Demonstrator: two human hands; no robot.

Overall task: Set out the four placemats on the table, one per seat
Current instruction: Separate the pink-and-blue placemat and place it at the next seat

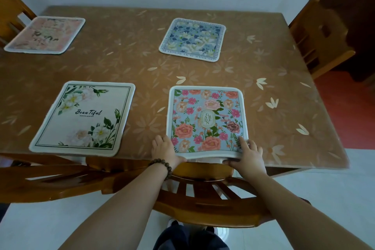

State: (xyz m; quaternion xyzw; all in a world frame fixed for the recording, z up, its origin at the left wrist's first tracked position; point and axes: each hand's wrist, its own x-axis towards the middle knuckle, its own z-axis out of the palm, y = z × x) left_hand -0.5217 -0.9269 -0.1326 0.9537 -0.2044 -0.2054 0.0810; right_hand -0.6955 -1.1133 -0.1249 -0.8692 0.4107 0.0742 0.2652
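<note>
Four placemats lie on the brown flowered table [142,63]. The pink-and-blue "Garden" placemat [207,117] sits at the near right, its near edge lifted slightly off the table edge. My left hand [165,151] pinches its near left corner and my right hand [248,156] pinches its near right corner. The white "Beautiful" placemat [85,117] lies flat at the near left. A blue flowered placemat [193,39] lies at the far right, and a pale pink placemat [45,34] lies at the far left corner.
A wooden chair back [203,195] stands between me and the table, under my arms. Another chair [46,174] is at the near left, one more [318,34] at the right side, and a further one [10,10] at the far left. A wall runs behind the table.
</note>
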